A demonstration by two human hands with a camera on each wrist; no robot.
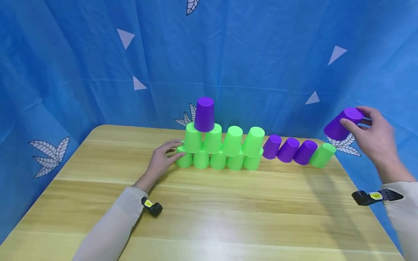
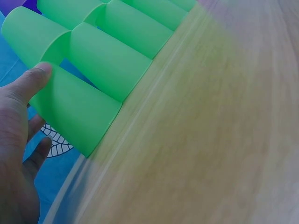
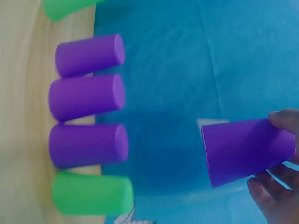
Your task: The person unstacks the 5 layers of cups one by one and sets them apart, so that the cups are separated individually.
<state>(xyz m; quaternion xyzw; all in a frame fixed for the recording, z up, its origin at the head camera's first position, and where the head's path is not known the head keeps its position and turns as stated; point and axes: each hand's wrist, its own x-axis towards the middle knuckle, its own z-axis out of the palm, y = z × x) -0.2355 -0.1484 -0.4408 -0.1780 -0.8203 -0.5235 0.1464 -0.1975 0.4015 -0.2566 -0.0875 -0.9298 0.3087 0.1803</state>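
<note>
R hand [image 1: 375, 139] grips a purple cup [image 1: 343, 124] mid-air, far right of frame, above the table [image 1: 209, 210] edge. L hand [image 1: 161, 159], grip loose w/ thumb on the end green cup [image 1: 184, 158], bottom row of the cup pyramid [image 1: 222, 145] at centre.

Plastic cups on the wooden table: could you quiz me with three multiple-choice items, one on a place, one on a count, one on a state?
1. Where is the purple plastic cup that sits highest in the stack?
A. on the second green row, near its left end
B. on the bare table
C. at the right end of the bottom row

2. How many green plastic cups form the bottom row?
A. three
B. five
C. eight

3. What is the right hand doing?
A. lying flat on the table
B. gripping a green cup
C. holding a tilted purple cup in the air

Answers: 1 A, it rests on the two leftmost second-row cups; 2 B, five stand side by side; 3 C, fingers grip its closed end above the table edge.
</note>
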